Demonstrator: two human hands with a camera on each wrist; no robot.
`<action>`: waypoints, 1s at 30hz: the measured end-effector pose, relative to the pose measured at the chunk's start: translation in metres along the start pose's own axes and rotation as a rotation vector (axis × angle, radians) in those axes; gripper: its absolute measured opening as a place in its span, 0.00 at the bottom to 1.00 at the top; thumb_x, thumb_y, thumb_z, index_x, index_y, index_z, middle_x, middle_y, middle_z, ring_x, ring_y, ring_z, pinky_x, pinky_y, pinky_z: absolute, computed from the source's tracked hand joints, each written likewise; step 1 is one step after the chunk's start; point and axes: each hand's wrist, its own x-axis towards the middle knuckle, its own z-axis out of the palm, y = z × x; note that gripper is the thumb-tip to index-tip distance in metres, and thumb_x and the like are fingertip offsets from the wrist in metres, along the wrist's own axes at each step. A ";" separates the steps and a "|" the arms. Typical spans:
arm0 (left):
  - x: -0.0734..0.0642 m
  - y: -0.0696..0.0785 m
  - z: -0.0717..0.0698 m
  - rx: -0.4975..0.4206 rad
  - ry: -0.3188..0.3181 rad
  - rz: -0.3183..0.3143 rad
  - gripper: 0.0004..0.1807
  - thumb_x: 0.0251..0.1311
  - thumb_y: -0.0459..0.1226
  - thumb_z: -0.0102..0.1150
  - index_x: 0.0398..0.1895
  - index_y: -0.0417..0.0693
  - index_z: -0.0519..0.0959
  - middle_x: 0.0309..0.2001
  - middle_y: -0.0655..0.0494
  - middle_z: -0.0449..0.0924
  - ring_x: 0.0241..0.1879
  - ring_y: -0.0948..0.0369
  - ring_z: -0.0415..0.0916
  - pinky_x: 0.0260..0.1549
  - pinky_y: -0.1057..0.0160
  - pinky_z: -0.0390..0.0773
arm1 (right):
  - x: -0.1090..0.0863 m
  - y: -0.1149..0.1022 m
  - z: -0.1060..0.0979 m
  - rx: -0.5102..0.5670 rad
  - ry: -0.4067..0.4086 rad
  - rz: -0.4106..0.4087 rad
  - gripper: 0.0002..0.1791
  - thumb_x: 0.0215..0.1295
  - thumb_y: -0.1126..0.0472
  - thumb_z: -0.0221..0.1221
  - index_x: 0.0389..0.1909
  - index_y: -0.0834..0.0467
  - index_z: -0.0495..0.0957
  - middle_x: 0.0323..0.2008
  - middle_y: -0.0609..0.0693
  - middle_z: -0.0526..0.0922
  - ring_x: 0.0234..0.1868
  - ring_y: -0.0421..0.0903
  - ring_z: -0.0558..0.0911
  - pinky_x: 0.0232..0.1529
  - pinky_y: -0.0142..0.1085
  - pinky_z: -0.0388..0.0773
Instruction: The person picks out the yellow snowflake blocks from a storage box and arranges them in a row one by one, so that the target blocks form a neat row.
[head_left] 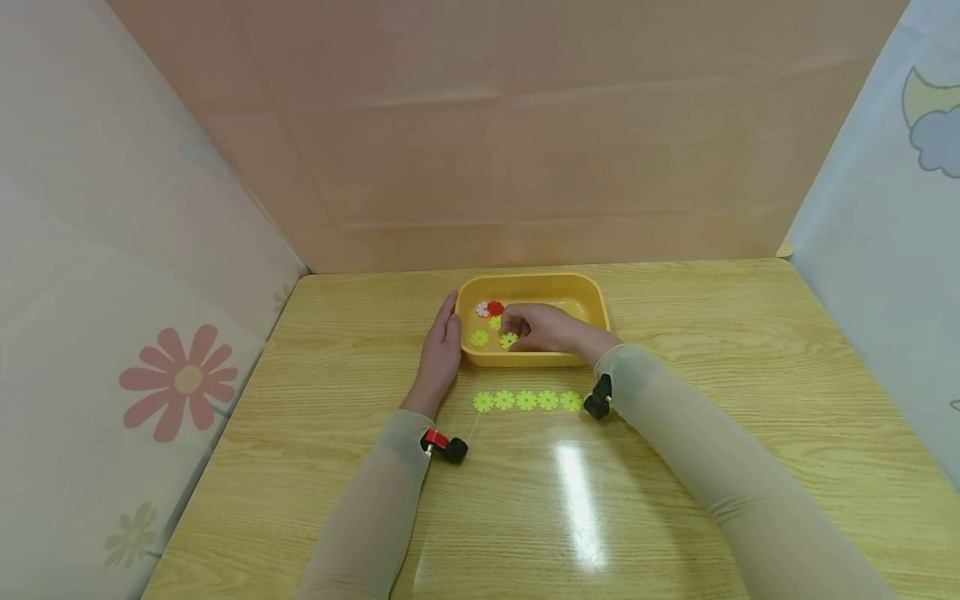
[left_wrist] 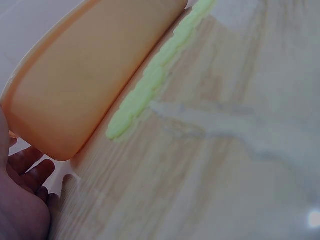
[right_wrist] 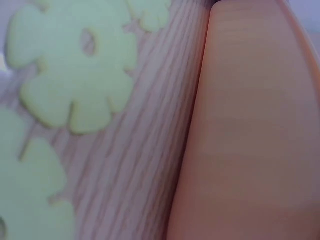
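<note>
Right hand (head_left: 546,327): it is inside the yellow tray (head_left: 517,360), with bent fingers and thumb at one yellow-green flower piece (head_left: 509,342); whether they already pinch it, I cannot tell.
Left hand (head_left: 441,354): the fingers are extended and released, resting along the outside of the tray's left wall.
Inside the tray: at the left part, a white flower piece (head_left: 482,309) and a red flower piece (head_left: 495,308) lie side by side on the far side; one more yellow-green piece (head_left: 496,322) lies just nearer than the red one, and another yellow-green piece (head_left: 479,338) is near the left wall.
Row of flower pieces (head_left: 527,401): on the near side of the tray, yellow-green pieces lie flat in a line from left to right; the right end is partly hidden by the black wrist device (head_left: 597,400).
Left wrist: it wears a red and black device (head_left: 450,447).
Sleeves: both are beige.
Table (head_left: 337,333): wood-patterned, with a bright reflection near the row.
Walls: the far wall (head_left: 495,167) is pinkish-orange; the pale left wall (head_left: 60,208) shows a printed red flower (head_left: 180,379).
</note>
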 end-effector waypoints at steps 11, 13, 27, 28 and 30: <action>-0.001 0.001 0.000 -0.005 0.013 0.009 0.31 0.90 0.53 0.34 0.91 0.64 0.57 0.88 0.60 0.57 0.86 0.57 0.51 0.84 0.50 0.54 | 0.000 0.001 0.001 -0.010 0.010 0.015 0.14 0.69 0.66 0.76 0.51 0.59 0.84 0.44 0.51 0.88 0.44 0.49 0.81 0.52 0.44 0.82; 0.000 0.001 0.000 -0.006 0.012 0.007 0.31 0.90 0.53 0.34 0.91 0.65 0.56 0.88 0.61 0.56 0.86 0.57 0.51 0.85 0.50 0.54 | 0.001 0.001 0.000 -0.035 0.013 0.013 0.13 0.69 0.65 0.76 0.50 0.59 0.85 0.43 0.51 0.88 0.44 0.49 0.82 0.51 0.44 0.82; 0.001 0.001 0.001 -0.019 0.005 -0.006 0.33 0.90 0.54 0.33 0.92 0.60 0.55 0.88 0.61 0.55 0.87 0.56 0.49 0.85 0.47 0.52 | 0.003 -0.002 -0.001 -0.135 0.053 0.080 0.15 0.69 0.54 0.78 0.50 0.57 0.90 0.40 0.48 0.87 0.42 0.48 0.82 0.51 0.45 0.83; 0.001 0.001 0.001 -0.016 0.005 -0.007 0.33 0.90 0.54 0.33 0.92 0.61 0.55 0.88 0.61 0.55 0.87 0.56 0.50 0.85 0.47 0.53 | 0.003 -0.001 -0.001 -0.140 0.057 0.085 0.15 0.69 0.53 0.78 0.50 0.56 0.90 0.40 0.48 0.87 0.42 0.47 0.82 0.52 0.45 0.83; 0.001 0.001 0.001 -0.014 0.003 -0.009 0.32 0.90 0.54 0.33 0.92 0.63 0.55 0.88 0.61 0.55 0.87 0.56 0.50 0.85 0.47 0.53 | 0.004 -0.001 -0.001 -0.147 0.074 0.091 0.16 0.68 0.52 0.78 0.50 0.56 0.90 0.40 0.47 0.88 0.42 0.47 0.82 0.52 0.45 0.83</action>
